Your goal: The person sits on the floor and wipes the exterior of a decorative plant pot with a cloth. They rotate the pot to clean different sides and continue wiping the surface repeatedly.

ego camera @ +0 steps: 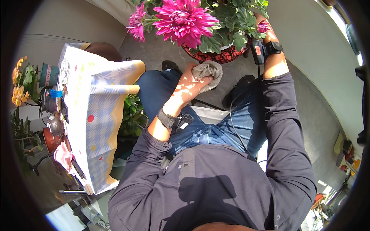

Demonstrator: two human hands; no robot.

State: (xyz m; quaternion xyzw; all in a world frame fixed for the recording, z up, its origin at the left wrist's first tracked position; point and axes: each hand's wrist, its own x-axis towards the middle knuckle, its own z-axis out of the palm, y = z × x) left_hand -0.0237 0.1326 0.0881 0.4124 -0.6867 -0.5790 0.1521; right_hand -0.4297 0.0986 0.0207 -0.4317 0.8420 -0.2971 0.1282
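Observation:
My left hand (pixel 188 83) grips a bunched grey cloth (pixel 210 73) in front of my knees. A potted chrysanthemum (pixel 185 18) with large magenta blooms and green leaves stands ahead of me at the top of the view. Beneath it shows a round stool top (pixel 227 56) with a red and black rose pattern. My right hand (pixel 259 19) reaches to the right side of the plant. Leaves cover most of that hand, so its fingers and anything in them are hidden. The pot itself is mostly hidden by foliage.
A table with a checked tablecloth (pixel 101 106) stands on my left, bearing a teapot (pixel 55 125) and a pink cloth (pixel 64 156). Beyond it is a green flowerpot (pixel 48 75). A cable (pixel 232 115) runs across my right leg. A curved pale wall (pixel 312 57) rises to my right.

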